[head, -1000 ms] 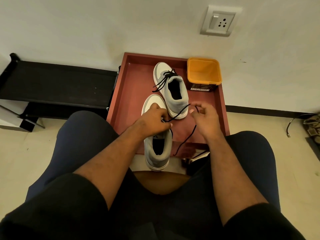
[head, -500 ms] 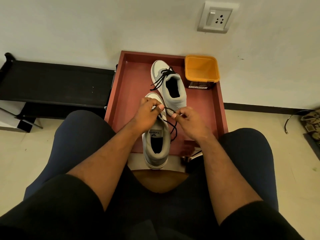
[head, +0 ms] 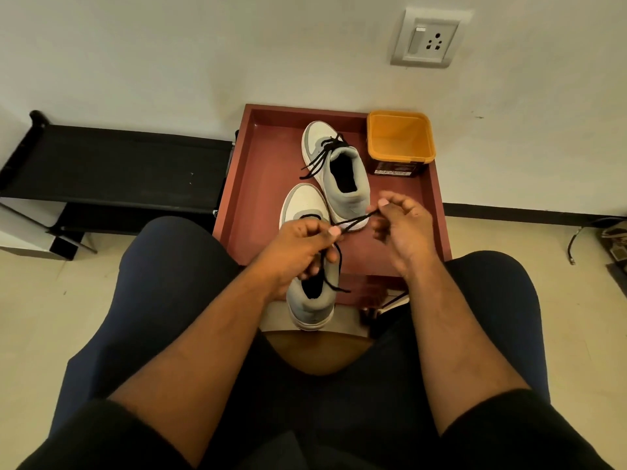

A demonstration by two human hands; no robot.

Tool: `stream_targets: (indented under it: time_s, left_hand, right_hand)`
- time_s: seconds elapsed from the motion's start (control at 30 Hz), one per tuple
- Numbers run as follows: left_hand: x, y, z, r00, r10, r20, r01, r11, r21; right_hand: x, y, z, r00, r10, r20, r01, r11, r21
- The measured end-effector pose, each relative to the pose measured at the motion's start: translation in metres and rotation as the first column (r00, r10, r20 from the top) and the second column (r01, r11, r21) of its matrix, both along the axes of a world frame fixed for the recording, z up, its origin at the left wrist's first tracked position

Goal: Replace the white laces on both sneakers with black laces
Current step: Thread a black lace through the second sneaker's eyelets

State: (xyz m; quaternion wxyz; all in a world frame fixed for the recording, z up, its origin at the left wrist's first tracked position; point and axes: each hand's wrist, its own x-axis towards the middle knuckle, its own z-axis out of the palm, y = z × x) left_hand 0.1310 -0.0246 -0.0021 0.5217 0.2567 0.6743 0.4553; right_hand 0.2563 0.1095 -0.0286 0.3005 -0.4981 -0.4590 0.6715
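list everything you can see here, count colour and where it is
sneakers: 2, grey and white; near one under the hands, far one behind it, both on the tray
black laces: 2; one tied on the far sneaker, one stretched between both hands above the near sneaker
tray: 1, reddish brown, against the wall
tub: 1, orange, empty, back right corner of the tray
rack: 1, black, left of the tray
wall socket: 1, white, upper right on the wall
cable: 1, dark, on the floor far right
left hand: pinch grip on the lace
right hand: pinch grip on the lace's other part
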Motion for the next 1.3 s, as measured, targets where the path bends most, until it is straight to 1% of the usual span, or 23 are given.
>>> stream_targets:
  time_s: [0.03, 0.07, 0.1, 0.2, 0.23, 0.27, 0.3, 0.37, 0.47, 0.5, 0.57, 0.63, 0.7, 0.77, 0.83, 0.87, 0.93, 1.0, 1.03, 1.1, 1.2, 1.23, 1.3]
  left_hand:
    - [-0.005, -0.002, 0.0, 0.996, 0.031, -0.078, -0.03, 0.999, 0.009]
    - [-0.01, -0.005, -0.001, 0.983, 0.063, -0.17, -0.06, 0.998, 0.025]
    - [-0.013, -0.006, -0.002, 0.963, 0.087, -0.256, -0.078, 0.996, 0.045]
    - [-0.012, -0.006, 0.0, 0.936, 0.073, -0.344, -0.05, 0.996, 0.074]
    - [-0.012, -0.006, 0.002, 0.937, 0.043, -0.348, -0.019, 0.997, 0.071]
    - [-0.012, -0.006, 0.004, 0.94, 0.012, -0.342, 0.011, 0.998, 0.065]
    - [-0.014, -0.007, 0.006, 0.944, -0.013, -0.33, 0.034, 0.998, 0.059]
    - [-0.023, -0.012, 0.008, 0.942, -0.031, -0.334, 0.045, 0.998, 0.033]
    - [-0.041, -0.025, 0.008, 0.917, 0.005, -0.398, -0.014, 1.0, -0.019]
    - [-0.043, -0.027, 0.008, 0.913, 0.017, -0.408, -0.031, 0.999, -0.029]
    - [-0.042, -0.027, 0.006, 0.91, 0.029, -0.413, -0.044, 0.999, -0.028]
    - [-0.036, -0.024, 0.005, 0.914, 0.003, -0.406, -0.01, 1.0, -0.015]
    - [-0.031, -0.021, 0.003, 0.918, -0.031, -0.395, 0.034, 0.999, 0.002]
    - [-0.034, -0.021, 0.001, 0.926, 0.008, -0.379, -0.002, 1.0, 0.017]
    - [-0.039, -0.022, -0.001, 0.922, 0.055, -0.384, -0.051, 0.998, 0.021]
    - [-0.041, -0.023, -0.002, 0.918, 0.061, -0.393, -0.06, 0.998, 0.016]
    - [-0.04, -0.021, -0.003, 0.921, 0.062, -0.385, -0.059, 0.998, 0.019]
    - [-0.036, -0.017, -0.003, 0.927, 0.052, -0.371, -0.047, 0.999, 0.022]
    - [-0.035, -0.015, -0.003, 0.927, 0.061, -0.37, -0.054, 0.998, 0.031]
    - [-0.036, -0.013, -0.006, 0.92, 0.125, -0.371, -0.115, 0.992, 0.049]
    - [-0.042, -0.013, -0.02, 0.871, 0.228, -0.436, -0.228, 0.972, 0.053]
    - [-0.042, -0.013, -0.025, 0.858, 0.203, -0.472, -0.217, 0.976, 0.026]
    - [-0.038, -0.012, -0.032, 0.867, 0.066, -0.494, -0.122, 0.989, -0.083]
  right_hand:
    - [0.007, 0.004, 0.0, 0.945, 0.116, 0.304, -0.167, 0.975, 0.144]
    - [0.013, 0.004, 0.001, 0.819, 0.2, 0.537, -0.372, 0.898, 0.234]
    - [0.016, 0.003, 0.004, 0.716, 0.258, 0.649, -0.536, 0.799, 0.274]
    - [0.001, -0.02, 0.019, 0.64, 0.51, 0.574, -0.749, 0.581, 0.318]
    - [-0.006, -0.026, 0.017, 0.625, 0.541, 0.562, -0.775, 0.513, 0.369]
    - [-0.011, -0.03, 0.012, 0.648, 0.521, 0.556, -0.76, 0.49, 0.427]
    - [-0.014, -0.03, 0.007, 0.701, 0.47, 0.536, -0.711, 0.518, 0.475]
    - [-0.009, -0.019, -0.001, 0.79, 0.314, 0.527, -0.588, 0.632, 0.505]
    - [0.008, 0.007, -0.006, 0.776, 0.187, 0.602, -0.516, 0.737, 0.437]
    - [0.01, 0.009, -0.005, 0.743, 0.174, 0.647, -0.538, 0.73, 0.421]
    - [0.005, 0.002, -0.002, 0.67, 0.21, 0.712, -0.646, 0.637, 0.42]
    - [-0.008, -0.017, -0.001, 0.666, 0.381, 0.641, -0.714, 0.573, 0.402]
    - [-0.019, -0.035, -0.004, 0.715, 0.518, 0.47, -0.693, 0.615, 0.376]
    - [-0.021, -0.038, -0.006, 0.79, 0.482, 0.378, -0.609, 0.686, 0.399]
    - [-0.015, -0.031, -0.005, 0.835, 0.414, 0.362, -0.54, 0.741, 0.398]
    - [-0.012, -0.026, -0.004, 0.828, 0.401, 0.391, -0.546, 0.735, 0.401]
    - [-0.014, -0.027, 0.0, 0.77, 0.461, 0.441, -0.631, 0.65, 0.424]
    - [-0.019, -0.036, -0.002, 0.712, 0.573, 0.405, -0.702, 0.58, 0.414]
    - [-0.021, -0.04, -0.006, 0.71, 0.603, 0.363, -0.703, 0.584, 0.406]
    - [-0.023, -0.042, -0.011, 0.769, 0.562, 0.306, -0.639, 0.648, 0.415]
    - [-0.022, -0.031, -0.017, 0.873, 0.396, 0.285, -0.486, 0.759, 0.434]
    - [-0.022, -0.028, -0.018, 0.888, 0.352, 0.296, -0.455, 0.768, 0.45]
    - [-0.024, -0.025, -0.023, 0.893, 0.303, 0.331, -0.435, 0.767, 0.472]
